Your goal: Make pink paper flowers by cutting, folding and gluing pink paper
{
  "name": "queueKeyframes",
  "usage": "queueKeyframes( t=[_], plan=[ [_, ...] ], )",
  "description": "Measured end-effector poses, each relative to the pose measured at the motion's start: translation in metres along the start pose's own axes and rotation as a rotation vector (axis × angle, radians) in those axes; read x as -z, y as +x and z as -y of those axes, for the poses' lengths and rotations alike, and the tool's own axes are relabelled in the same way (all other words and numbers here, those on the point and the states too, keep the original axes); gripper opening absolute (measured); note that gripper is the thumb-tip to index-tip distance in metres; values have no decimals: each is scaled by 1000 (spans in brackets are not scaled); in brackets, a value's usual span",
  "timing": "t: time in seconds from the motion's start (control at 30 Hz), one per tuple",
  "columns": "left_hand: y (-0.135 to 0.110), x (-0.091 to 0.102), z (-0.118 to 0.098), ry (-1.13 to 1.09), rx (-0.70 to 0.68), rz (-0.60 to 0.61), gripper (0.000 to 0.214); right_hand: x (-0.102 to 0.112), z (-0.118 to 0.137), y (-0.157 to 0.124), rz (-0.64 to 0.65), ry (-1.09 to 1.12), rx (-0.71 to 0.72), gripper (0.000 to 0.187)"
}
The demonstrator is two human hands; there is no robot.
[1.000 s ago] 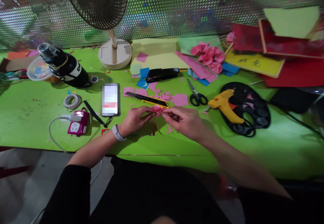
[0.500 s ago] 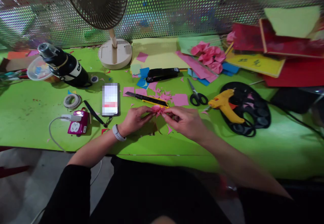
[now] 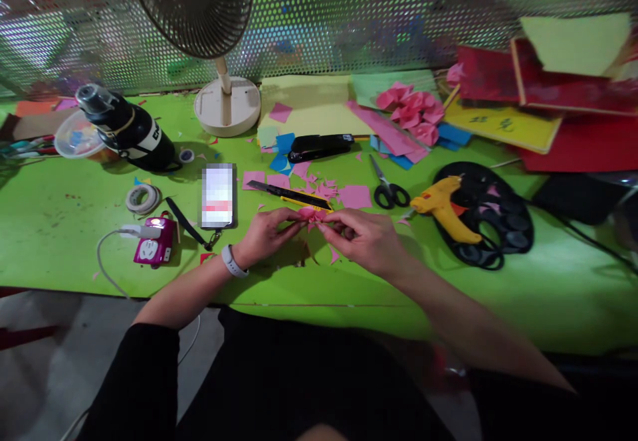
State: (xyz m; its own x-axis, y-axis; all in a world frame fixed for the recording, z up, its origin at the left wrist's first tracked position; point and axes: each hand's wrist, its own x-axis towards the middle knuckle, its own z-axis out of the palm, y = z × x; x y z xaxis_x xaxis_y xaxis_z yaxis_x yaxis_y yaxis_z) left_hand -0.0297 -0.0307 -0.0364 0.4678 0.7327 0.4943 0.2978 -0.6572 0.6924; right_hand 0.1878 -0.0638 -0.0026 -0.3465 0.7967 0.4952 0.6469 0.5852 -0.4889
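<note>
A small pink paper flower (image 3: 312, 216) is held between both hands over the green table. My left hand (image 3: 269, 234) pinches its left edge between thumb and fingers. From the other side, my right hand (image 3: 366, 238) grips it the same way, and the fingertips partly cover it. Just beyond the hands lies a utility knife (image 3: 294, 196) with a yellow edge, among pink paper scraps (image 3: 319, 185). A pink paper square (image 3: 355, 196) is to the right of the knife. Scissors (image 3: 389, 185) with black handles rest further right.
On the right, a yellow glue gun (image 3: 448, 210) lies on a black palette (image 3: 513, 228). A stapler (image 3: 321, 147) and finished pink flowers (image 3: 413, 110) are at the back. A phone (image 3: 218, 195), tape roll (image 3: 142, 199), purple power adapter (image 3: 154, 242), black bottle (image 3: 132, 132) and fan (image 3: 226, 105) stand left.
Both hands stay in nearly the same place, still pinching the paper flower. The flower's visible shape differs slightly between the fingertips. Nothing else on the table has moved.
</note>
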Motion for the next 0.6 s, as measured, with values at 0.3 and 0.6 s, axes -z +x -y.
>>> queueKeyframes(
  t=[0.3,0.6],
  plan=[
    [0,-1,8,29,-65,-115,15,11,3,6,-120,2,-25,11],
    [4,1,9,140,-267,-182,23,7,-15,5,-57,247,-376,32]
  ],
)
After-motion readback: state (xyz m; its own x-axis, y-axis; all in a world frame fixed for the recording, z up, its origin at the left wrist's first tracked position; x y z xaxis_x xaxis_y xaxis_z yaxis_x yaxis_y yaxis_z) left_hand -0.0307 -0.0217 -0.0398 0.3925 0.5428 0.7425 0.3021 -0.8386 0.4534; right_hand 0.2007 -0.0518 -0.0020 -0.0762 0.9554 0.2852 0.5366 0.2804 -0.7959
